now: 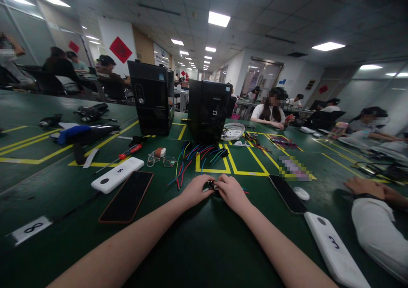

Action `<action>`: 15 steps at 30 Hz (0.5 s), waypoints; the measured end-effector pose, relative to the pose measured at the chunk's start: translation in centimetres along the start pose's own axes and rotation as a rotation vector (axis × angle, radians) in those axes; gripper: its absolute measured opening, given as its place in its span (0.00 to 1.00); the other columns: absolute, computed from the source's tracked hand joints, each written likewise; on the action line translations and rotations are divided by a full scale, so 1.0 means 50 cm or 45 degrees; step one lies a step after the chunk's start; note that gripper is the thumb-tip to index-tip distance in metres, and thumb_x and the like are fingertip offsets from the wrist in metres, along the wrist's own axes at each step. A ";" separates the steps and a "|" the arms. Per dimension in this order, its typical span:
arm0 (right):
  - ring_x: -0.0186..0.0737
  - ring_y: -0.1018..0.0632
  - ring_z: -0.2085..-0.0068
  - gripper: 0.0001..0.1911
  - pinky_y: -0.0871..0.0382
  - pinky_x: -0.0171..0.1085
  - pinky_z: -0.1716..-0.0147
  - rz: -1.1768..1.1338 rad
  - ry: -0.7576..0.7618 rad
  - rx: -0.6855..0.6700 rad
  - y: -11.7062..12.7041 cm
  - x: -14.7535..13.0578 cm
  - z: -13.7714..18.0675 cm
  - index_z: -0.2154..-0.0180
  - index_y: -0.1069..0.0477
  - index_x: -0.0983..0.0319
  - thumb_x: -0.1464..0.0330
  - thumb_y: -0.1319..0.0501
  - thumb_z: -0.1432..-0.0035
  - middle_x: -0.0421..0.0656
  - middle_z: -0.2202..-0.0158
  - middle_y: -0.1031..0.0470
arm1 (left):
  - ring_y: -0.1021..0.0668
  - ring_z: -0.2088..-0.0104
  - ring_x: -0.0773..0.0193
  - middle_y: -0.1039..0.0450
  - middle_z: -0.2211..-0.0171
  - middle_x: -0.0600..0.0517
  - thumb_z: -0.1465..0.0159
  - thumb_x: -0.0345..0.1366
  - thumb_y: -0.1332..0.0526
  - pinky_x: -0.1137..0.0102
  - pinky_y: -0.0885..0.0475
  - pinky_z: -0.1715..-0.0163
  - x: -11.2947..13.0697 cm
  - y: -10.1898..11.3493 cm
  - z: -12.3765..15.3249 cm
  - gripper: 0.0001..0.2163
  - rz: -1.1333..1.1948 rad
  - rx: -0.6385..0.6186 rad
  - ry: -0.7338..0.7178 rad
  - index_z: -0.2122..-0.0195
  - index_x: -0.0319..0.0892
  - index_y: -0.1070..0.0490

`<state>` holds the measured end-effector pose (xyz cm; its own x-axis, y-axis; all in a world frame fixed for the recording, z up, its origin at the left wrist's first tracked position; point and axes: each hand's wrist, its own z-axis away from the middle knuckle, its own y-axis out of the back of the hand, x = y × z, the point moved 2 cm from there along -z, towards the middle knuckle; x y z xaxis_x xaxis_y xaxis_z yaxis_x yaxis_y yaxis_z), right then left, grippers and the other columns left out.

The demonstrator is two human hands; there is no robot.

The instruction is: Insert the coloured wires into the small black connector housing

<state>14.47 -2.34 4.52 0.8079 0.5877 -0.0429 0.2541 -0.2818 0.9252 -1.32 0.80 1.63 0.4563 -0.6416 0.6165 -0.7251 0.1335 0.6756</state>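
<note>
My left hand (195,190) and my right hand (231,191) meet on the green table (197,245), both with fingers pinched round a small black part (211,186) held between them. Just beyond my hands lies a loose bundle of coloured wires (191,158), red, blue and green. A few more wire ends show at the right of my right hand.
A black phone (127,196) and a white power bank (117,174) lie left of my hands. Glasses (161,158), a red screwdriver (129,151), two black computer cases (153,96) and a white basket (233,130) stand beyond. A co-worker's arm (376,211), phone and power bank (334,247) are right.
</note>
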 end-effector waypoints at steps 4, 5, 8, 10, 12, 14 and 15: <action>0.37 0.31 0.64 0.12 0.38 0.36 0.63 0.067 0.061 -0.104 0.009 -0.007 -0.003 0.58 0.28 0.62 0.73 0.47 0.40 0.46 0.62 0.32 | 0.27 0.56 0.57 0.28 0.58 0.48 0.43 0.33 0.38 0.64 0.34 0.52 0.003 0.003 0.001 0.13 -0.007 -0.007 0.013 0.56 0.42 0.31; 0.37 0.31 0.64 0.13 0.38 0.36 0.63 0.075 0.063 -0.139 0.012 -0.008 -0.004 0.57 0.28 0.62 0.73 0.47 0.40 0.46 0.62 0.32 | 0.27 0.56 0.57 0.28 0.57 0.48 0.43 0.33 0.38 0.63 0.34 0.52 0.004 0.004 0.001 0.13 -0.007 -0.006 0.017 0.56 0.42 0.31; 0.37 0.30 0.63 0.14 0.38 0.35 0.63 0.093 0.051 -0.219 0.019 -0.010 -0.003 0.54 0.29 0.60 0.73 0.48 0.40 0.45 0.60 0.32 | 0.27 0.56 0.58 0.28 0.57 0.49 0.44 0.32 0.38 0.64 0.34 0.52 0.004 0.005 0.001 0.14 0.003 -0.005 0.018 0.56 0.43 0.31; 0.38 0.30 0.62 0.15 0.38 0.36 0.62 0.111 0.046 -0.248 0.025 -0.013 -0.002 0.53 0.30 0.60 0.73 0.47 0.40 0.45 0.60 0.32 | 0.27 0.55 0.58 0.28 0.57 0.49 0.44 0.31 0.38 0.64 0.33 0.52 0.002 0.004 0.001 0.14 0.011 -0.008 0.014 0.55 0.43 0.31; 0.39 0.30 0.61 0.15 0.38 0.37 0.61 0.133 0.061 -0.268 0.029 -0.016 -0.001 0.53 0.31 0.59 0.73 0.47 0.41 0.46 0.60 0.31 | 0.27 0.54 0.58 0.28 0.56 0.49 0.43 0.32 0.39 0.64 0.33 0.52 -0.001 0.003 0.001 0.14 0.016 -0.012 0.011 0.55 0.43 0.31; 0.41 0.30 0.59 0.15 0.38 0.38 0.59 0.144 0.079 -0.269 0.033 -0.016 -0.002 0.53 0.30 0.59 0.73 0.46 0.42 0.46 0.60 0.31 | 0.27 0.54 0.57 0.28 0.56 0.49 0.43 0.32 0.38 0.63 0.34 0.51 -0.003 0.001 0.001 0.14 0.017 -0.018 0.006 0.55 0.43 0.31; 0.41 0.30 0.57 0.14 0.38 0.38 0.58 0.139 0.073 -0.252 0.036 -0.015 -0.003 0.54 0.30 0.59 0.73 0.45 0.42 0.46 0.60 0.31 | 0.27 0.54 0.57 0.28 0.55 0.49 0.43 0.32 0.38 0.63 0.34 0.51 -0.003 0.000 0.000 0.14 0.017 -0.016 0.005 0.55 0.43 0.31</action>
<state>14.25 -3.14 6.29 0.7918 0.6058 0.0774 0.0535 -0.1951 0.9793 -1.43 0.89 1.53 0.4486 -0.6365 0.6274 -0.7246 0.1518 0.6722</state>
